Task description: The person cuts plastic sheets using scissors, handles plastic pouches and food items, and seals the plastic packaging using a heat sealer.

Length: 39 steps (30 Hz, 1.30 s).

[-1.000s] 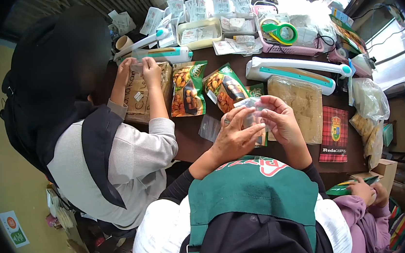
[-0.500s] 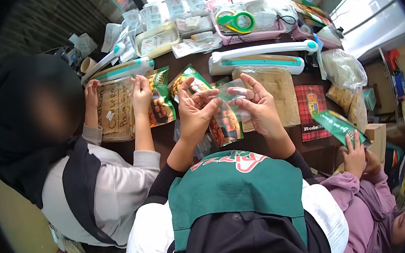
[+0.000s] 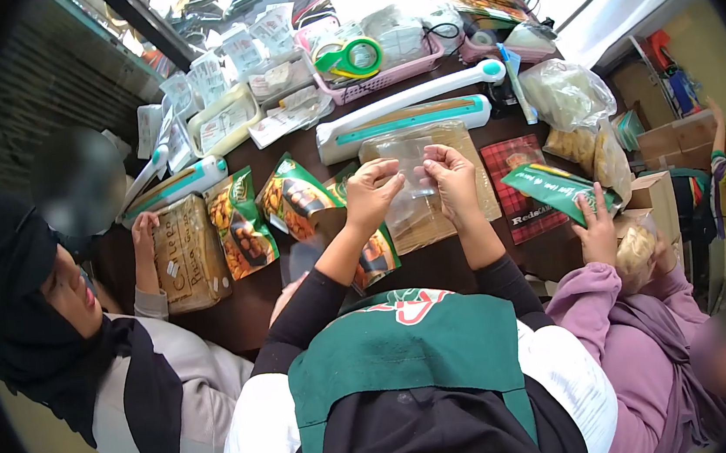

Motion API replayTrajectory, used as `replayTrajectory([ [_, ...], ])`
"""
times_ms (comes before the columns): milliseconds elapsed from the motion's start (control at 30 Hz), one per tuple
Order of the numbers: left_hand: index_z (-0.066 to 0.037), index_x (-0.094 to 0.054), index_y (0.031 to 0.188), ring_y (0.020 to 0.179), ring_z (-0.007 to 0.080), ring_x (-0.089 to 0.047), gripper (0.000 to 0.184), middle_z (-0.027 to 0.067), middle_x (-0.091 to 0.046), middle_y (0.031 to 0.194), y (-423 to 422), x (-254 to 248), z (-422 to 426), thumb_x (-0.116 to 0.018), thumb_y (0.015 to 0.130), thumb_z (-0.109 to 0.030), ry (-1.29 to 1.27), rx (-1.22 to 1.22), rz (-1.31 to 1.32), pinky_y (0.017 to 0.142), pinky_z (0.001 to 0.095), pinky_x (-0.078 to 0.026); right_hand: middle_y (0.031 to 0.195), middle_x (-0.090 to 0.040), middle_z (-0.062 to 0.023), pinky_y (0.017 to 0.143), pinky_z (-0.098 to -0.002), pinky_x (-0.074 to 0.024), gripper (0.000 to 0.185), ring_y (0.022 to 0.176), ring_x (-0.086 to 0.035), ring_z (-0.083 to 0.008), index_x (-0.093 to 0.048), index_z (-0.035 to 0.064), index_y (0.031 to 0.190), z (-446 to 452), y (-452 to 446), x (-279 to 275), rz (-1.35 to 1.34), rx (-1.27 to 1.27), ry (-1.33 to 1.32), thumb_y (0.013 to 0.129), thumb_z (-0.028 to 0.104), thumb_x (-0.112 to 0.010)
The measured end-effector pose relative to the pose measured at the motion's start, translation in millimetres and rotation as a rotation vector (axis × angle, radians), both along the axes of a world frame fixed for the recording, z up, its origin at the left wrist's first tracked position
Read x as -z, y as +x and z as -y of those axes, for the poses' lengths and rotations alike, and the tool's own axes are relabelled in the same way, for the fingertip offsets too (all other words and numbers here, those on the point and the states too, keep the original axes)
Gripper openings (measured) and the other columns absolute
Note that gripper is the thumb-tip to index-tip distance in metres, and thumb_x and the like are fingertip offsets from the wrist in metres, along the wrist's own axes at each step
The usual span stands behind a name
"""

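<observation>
Between my hands a small clear plastic bag (image 3: 414, 169) is stretched over the brown cardboard piece. My left hand (image 3: 373, 192) pinches its left side and my right hand (image 3: 451, 181) pinches the right side. Beyond my hands lies a white and teal sealer (image 3: 410, 124). Green food pouches (image 3: 295, 200) with food pictures lie left of my left hand, one partly under my forearm. A red plaid packet (image 3: 520, 178) lies right of my right hand.
At left, a co-worker's hand touches a taped cardboard box (image 3: 187, 256) near another sealer (image 3: 180, 185). At right, a co-worker holds a green pouch (image 3: 552, 191) and a clear bag of food (image 3: 636, 252). Behind stand a pink basket (image 3: 384, 80) and a cream tray (image 3: 224, 122).
The view has turned to the right. My hands have moved over the cardboard, still holding the clear bag. The left co-worker's hands have parted, and the right co-worker has brought up a bag of food.
</observation>
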<state>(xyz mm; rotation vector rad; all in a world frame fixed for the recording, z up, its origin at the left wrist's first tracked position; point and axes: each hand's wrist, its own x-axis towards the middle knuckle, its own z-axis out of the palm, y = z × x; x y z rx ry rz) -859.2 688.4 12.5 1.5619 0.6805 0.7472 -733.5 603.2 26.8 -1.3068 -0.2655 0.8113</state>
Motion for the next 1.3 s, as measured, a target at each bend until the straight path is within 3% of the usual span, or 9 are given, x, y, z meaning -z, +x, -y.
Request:
replayTrajectory([
  [200, 0.000, -0.065, 0.095, 0.090, 0.0283, -0.061, 0.031, 0.0160, -0.063, 0.095, 71, 52, -29, -0.071, 0.066, -0.011, 0.314, -0.041, -0.258, 0.082, 0.0338, -0.048, 0.073, -0.059, -0.0043, 0.050, -0.0222, -0.0462, 0.019, 0.062, -0.058, -0.0118, -0.060, -0.0018, 0.095, -32, 70, 68, 0.219, 0.059, -0.211, 0.076, -0.004, -0.059],
  [367, 0.000, -0.065, 0.093, 0.094, 0.0317, -0.058, 0.031, 0.0185, -0.062, 0.095, 96, 83, -44, -0.070, 0.065, -0.011, 0.306, -0.156, -0.386, 0.085, 0.0366, -0.046, 0.075, -0.061, -0.0100, 0.068, -0.0338, -0.0476, 0.025, 0.072, -0.061, -0.0227, -0.060, 0.0033, 0.096, -60, 98, 122, 0.695, 0.038, -0.370, 0.072, 0.010, -0.063],
  [467, 0.000, -0.064, 0.097, 0.094, 0.0324, -0.056, 0.033, 0.0175, -0.060, 0.099, 99, 86, -46, -0.070, 0.068, -0.014, 0.443, -0.177, -0.454, 0.082, 0.0364, -0.046, 0.082, -0.060, -0.0100, 0.072, -0.0373, -0.0472, 0.027, 0.080, -0.060, -0.0266, -0.059, 0.0058, 0.100, -65, 86, 90, 0.944, 0.008, -0.584, 0.074, 0.013, -0.061],
  [633, -0.004, -0.064, 0.098, 0.090, 0.0314, -0.056, 0.028, 0.0111, -0.056, 0.105, 102, 71, -32, -0.065, 0.072, -0.013, 0.697, -0.291, -0.599, 0.076, 0.0387, -0.048, 0.089, -0.057, -0.0096, 0.072, -0.0375, -0.0470, 0.029, 0.081, -0.059, -0.0269, -0.061, 0.0080, 0.103, -70, 82, 84, 0.974, 0.050, -0.631, 0.075, 0.017, -0.062],
  [733, -0.009, -0.065, 0.092, 0.094, 0.0295, -0.055, 0.019, 0.0065, -0.054, 0.106, 105, 76, -27, -0.060, 0.073, -0.012, 0.751, -0.155, -0.663, 0.078, 0.0396, -0.047, 0.096, -0.053, -0.0094, 0.073, -0.0378, -0.0465, 0.027, 0.084, -0.057, -0.0270, -0.062, 0.0109, 0.102, -69, 80, 86, 0.999, 0.045, -0.653, 0.076, 0.018, -0.061],
  [867, -0.016, -0.060, 0.102, 0.099, 0.0241, -0.052, 0.027, 0.0034, -0.054, 0.108, 105, 80, -17, -0.056, 0.075, -0.018, 1.053, -0.187, -0.688, 0.080, 0.0391, -0.041, 0.100, -0.051, -0.0104, 0.078, -0.0384, -0.0450, 0.024, 0.093, -0.053, -0.0287, -0.064, 0.0108, 0.099, -69, 80, 87, 0.933, 0.005, -0.645, 0.077, 0.017, -0.061],
  [1000, -0.020, -0.056, 0.113, 0.107, 0.0255, -0.047, 0.035, 0.0058, -0.051, 0.116, 105, 84, -17, -0.055, 0.078, -0.021, 0.976, -0.141, -0.723, 0.084, 0.0438, -0.037, 0.101, -0.050, -0.0115, 0.078, -0.0393, -0.0444, 0.023, 0.094, -0.052, -0.0295, -0.063, 0.0098, 0.098, -69, 79, 78, 0.934, -0.008, -0.669, 0.077, 0.019, -0.061],
  [1167, -0.020, -0.055, 0.115, 0.109, 0.0269, -0.045, 0.038, 0.0072, -0.049, 0.118, 104, 79, -14, -0.058, 0.077, -0.022, 0.931, -0.125, -0.722, 0.087, 0.0456, -0.034, 0.084, -0.053, -0.0102, 0.073, -0.0377, -0.0454, 0.017, 0.078, -0.055, -0.0284, -0.060, 0.0053, 0.092, -70, 90, 59, 1.271, 0.299, -0.281, 0.077, 0.011, -0.061],
  [1300, -0.019, -0.055, 0.115, 0.108, 0.0276, -0.045, 0.041, 0.0075, -0.050, 0.117, 103, 79, -14, -0.060, 0.075, -0.021, 0.930, -0.142, -0.682, 0.088, 0.0458, -0.034, 0.077, -0.056, -0.0098, 0.064, -0.0380, -0.0455, 0.015, 0.069, -0.056, -0.0278, -0.058, 0.0045, 0.089, -70, 130, -12, 1.551, 0.467, -0.107, 0.074, 0.005, -0.061],
])
